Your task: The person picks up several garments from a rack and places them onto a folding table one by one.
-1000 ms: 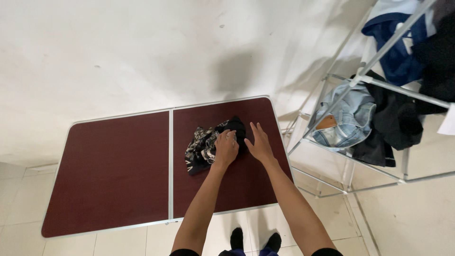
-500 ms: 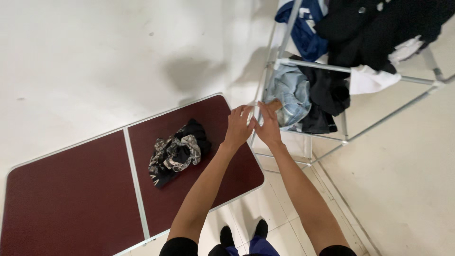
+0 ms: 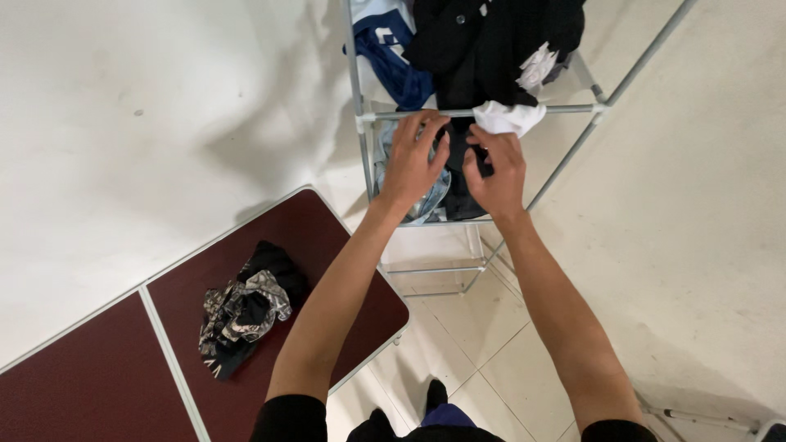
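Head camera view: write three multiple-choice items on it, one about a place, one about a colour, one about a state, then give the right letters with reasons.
1. Where does the patterned bundle of cloth lie?
A. on the dark red table
B. on the metal rack
C. on the floor

2. What colour is the garment hanging at the rack's upper left corner?
A. yellow
B. blue
C. pink

3. What are the two hands doing?
A. resting flat on the table
B. hanging at the person's sides
C. reaching into the clothes on the rack

Answers:
1 A: the bundle sits on the tabletop, apart from both hands.
2 B: the blue garment hangs beside the black clothes.
3 C: the left hand is over the light denim piece, the right hand at dark cloth below the rail; whether either hand grips is unclear.
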